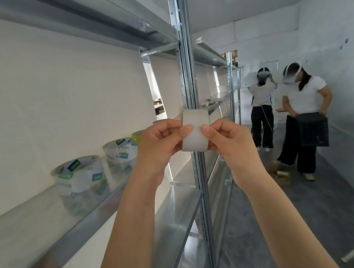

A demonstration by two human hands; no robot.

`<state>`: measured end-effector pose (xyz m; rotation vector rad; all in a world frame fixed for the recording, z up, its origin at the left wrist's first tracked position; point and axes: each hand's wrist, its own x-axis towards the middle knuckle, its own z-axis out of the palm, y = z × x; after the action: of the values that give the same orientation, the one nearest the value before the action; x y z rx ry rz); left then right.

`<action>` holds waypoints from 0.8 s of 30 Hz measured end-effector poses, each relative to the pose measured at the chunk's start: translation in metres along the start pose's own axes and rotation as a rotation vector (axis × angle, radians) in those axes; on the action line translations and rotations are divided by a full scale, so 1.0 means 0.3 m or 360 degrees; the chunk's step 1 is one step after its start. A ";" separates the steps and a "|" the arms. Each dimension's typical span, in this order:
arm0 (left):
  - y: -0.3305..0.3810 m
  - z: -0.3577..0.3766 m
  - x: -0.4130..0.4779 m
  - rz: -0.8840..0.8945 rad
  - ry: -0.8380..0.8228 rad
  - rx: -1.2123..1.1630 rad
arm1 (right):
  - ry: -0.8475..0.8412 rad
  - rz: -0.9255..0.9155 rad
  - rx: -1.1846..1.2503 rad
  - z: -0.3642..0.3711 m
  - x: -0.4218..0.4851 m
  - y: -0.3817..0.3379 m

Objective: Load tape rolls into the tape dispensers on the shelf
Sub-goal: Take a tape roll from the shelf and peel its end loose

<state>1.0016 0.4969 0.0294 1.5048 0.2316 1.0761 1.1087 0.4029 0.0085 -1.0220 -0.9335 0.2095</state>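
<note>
Both hands, left (162,143) and right (227,140), pinch the tape roll (195,130) between them.

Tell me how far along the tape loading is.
Done, it seems: the near dispenser and the next dispenser on the shelf look to hold tape. In hand: the left hand and right hand pinch a white roll in the air, in no dispenser. Left: seat that roll.
</note>
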 end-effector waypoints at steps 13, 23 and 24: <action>-0.145 -0.143 0.273 0.0134 0.0625 0.0145 | -0.0473 -0.0018 0.0184 0.187 0.404 0.323; -0.167 -0.179 0.416 0.0210 0.0927 0.0323 | -0.0873 -0.0067 0.0316 0.278 0.631 0.436; -0.174 -0.178 0.423 0.0208 0.0947 0.0331 | -0.0883 -0.0063 0.0325 0.280 0.643 0.449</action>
<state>1.0552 0.6338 0.0378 1.3576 0.6821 1.6324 1.1986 0.6353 0.0256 -0.7637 -1.3999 0.5631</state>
